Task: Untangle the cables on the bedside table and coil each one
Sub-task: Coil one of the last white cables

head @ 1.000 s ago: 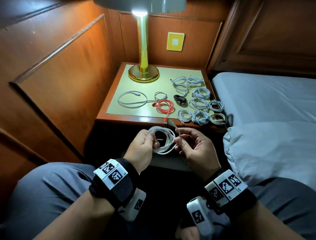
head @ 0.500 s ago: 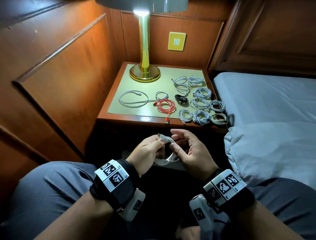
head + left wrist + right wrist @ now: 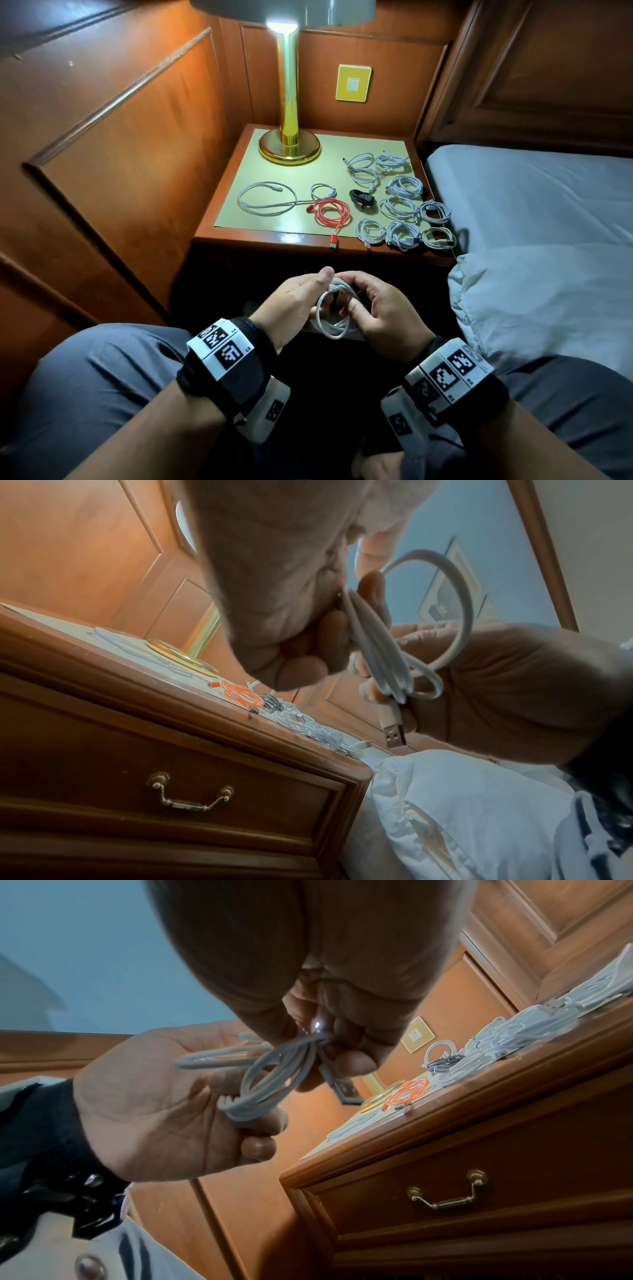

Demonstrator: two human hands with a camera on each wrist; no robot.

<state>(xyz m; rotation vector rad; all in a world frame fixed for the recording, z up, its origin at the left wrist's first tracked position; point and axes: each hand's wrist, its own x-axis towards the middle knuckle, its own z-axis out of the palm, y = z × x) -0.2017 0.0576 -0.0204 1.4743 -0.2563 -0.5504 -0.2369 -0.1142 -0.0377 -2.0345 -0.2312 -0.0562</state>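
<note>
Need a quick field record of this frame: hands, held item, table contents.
left hand: grips one side of the white cable coil
right hand: grips the other side of the coil
plug: USB end sticks out below the coil
location: held in front of the bedside table, above the lap
on table: red cable, black cable, loose white loop, coiled white cables at right, lamp

A lit brass lamp [image 3: 289,137] stands beside the bed [image 3: 534,205].

Wood-panelled walls [image 3: 130,144]; lit brass lamp [image 3: 289,102] — bed [image 3: 534,205]
</note>
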